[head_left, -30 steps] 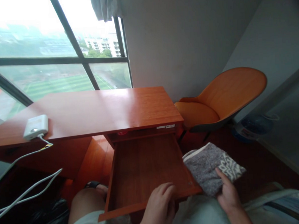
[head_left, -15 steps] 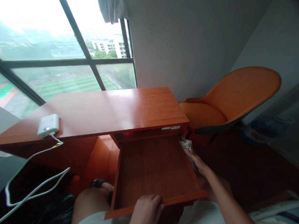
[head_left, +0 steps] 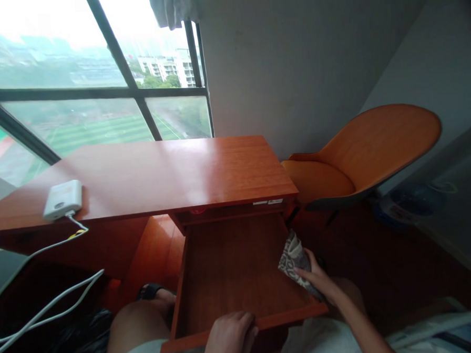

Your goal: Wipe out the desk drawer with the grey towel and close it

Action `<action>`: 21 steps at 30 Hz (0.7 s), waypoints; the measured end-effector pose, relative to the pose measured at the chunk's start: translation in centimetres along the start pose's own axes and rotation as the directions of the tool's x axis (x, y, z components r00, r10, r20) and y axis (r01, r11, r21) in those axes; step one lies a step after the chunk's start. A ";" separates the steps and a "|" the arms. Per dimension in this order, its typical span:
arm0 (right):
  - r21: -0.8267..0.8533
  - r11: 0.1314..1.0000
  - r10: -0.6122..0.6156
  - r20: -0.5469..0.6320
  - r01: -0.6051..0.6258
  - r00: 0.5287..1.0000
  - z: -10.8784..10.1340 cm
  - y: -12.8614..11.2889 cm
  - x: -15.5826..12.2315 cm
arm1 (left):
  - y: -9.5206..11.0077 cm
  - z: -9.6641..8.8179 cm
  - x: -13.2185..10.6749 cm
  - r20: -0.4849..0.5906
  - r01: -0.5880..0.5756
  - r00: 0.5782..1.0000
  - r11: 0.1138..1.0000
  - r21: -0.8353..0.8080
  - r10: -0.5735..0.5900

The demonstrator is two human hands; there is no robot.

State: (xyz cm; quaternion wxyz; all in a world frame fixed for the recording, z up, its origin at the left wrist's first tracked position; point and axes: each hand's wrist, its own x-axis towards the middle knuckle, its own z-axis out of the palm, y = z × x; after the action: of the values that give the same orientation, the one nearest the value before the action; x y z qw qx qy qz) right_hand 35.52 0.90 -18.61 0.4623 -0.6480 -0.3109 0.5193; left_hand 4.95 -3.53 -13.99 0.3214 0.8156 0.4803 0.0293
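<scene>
A wooden drawer is pulled out from the desk, and its bare bottom shows. My left hand is closed over the drawer's front edge, left of its middle. Over the drawer's right side, my right hand grips a folded grey-and-white patterned cloth, with the thumb on top and the fingers partly hidden behind it. Part of the cloth overlaps the drawer's right wall from this view.
The desk top carries a white box-shaped device with a white cable hanging off the front. An orange chair stands at the right, a large clear bottle behind it. A black plastic bag lies lower left.
My right hand has brought the cloth from the drawer's outer right side up over its right wall, so more of the cloth shows. My left hand stays on the front edge.
</scene>
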 end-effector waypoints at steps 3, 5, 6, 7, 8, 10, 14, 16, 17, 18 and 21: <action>-0.125 0.991 -0.028 0.057 0.035 0.998 1.0 0.2 2.4 | -0.1 0.2 0.0 -0.001 -0.004 1.000 1.000 -0.003 0.004; -0.160 0.985 -0.063 0.058 0.072 0.996 1.5 0.2 4.0 | -0.2 0.3 0.0 -0.003 -0.010 1.000 1.000 -0.001 0.010; -0.176 0.980 -0.083 0.054 0.092 0.995 1.7 0.2 4.7 | -0.2 0.3 0.0 -0.004 -0.013 1.000 1.000 0.004 0.013; -0.196 0.975 -0.100 0.049 0.108 0.994 2.0 0.0 5.4 | -0.2 0.4 0.0 -0.007 -0.014 1.000 1.000 0.010 0.014; -0.218 0.968 -0.115 0.044 0.122 0.992 2.2 -0.1 6.1 | -0.2 0.4 0.0 -0.011 -0.013 1.000 1.000 0.017 0.014; -0.250 0.958 -0.132 0.050 0.140 0.990 2.6 -0.5 7.5 | 0.0 0.4 0.0 -0.021 -0.007 1.000 0.999 0.033 0.008; -0.254 0.955 -0.135 0.082 0.152 0.987 3.5 -1.6 10.1 | 0.1 0.5 -0.1 -0.033 -0.009 0.999 0.998 0.058 0.011; -0.242 0.957 -0.139 0.092 0.158 0.986 4.0 -2.1 11.1 | 0.0 0.6 -0.1 -0.035 -0.015 0.999 0.998 0.063 0.017; -0.239 0.958 -0.138 0.093 0.157 0.986 4.2 -2.3 11.5 | 0.0 0.6 -0.1 -0.035 -0.017 0.999 0.998 0.064 0.019; -0.239 0.959 -0.137 0.088 0.154 0.987 4.5 -2.4 11.9 | 0.0 0.6 -0.1 -0.037 -0.017 0.999 0.998 0.065 0.020; -0.247 0.958 -0.139 0.058 0.149 0.989 4.9 -2.6 12.4 | 0.0 0.7 -0.2 -0.043 -0.017 0.999 0.997 0.070 0.020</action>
State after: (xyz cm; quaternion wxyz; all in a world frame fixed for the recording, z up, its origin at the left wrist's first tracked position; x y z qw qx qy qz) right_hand 34.37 14.20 -21.13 0.4069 -0.6662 -0.4295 0.4539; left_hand 5.05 -4.03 -14.47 0.2820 0.8300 0.4801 0.0333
